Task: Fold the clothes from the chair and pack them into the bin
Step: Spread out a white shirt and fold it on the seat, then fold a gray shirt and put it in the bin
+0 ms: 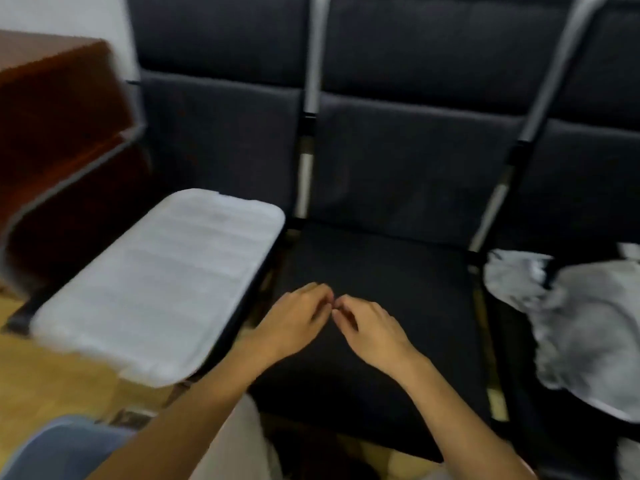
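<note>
Dark fabric covers the middle seat [381, 306] of a row of joined chairs, and both my hands hang over its front half. My left hand [294, 323] and right hand [372, 330] sit side by side, fingertips nearly meeting near the seat's middle. Fingers on both are loosely curled; the frame is motion-blurred and the seat is black on black, so I cannot tell if they pinch a dark cloth or hold nothing. Both forearms are bare, coming in from the bottom edge.

Grey and white clothes [581, 323] lie crumpled in a heap on the right-hand seat, spilling toward its front edge, just beside the metal frame bar [491, 216] that divides it from the middle seat. Well apart from my hands.

White ribbed bin lid [162, 285] lies flat on the left-hand seat, covering most of it, one long edge near the middle seat's left edge. The bin body under it is not visible.

Brown wooden furniture [59, 133] stands past the left seat. Wooden floor [45, 382] shows at lower left. Blue cloth on my leg [62, 448] at the bottom left corner.
</note>
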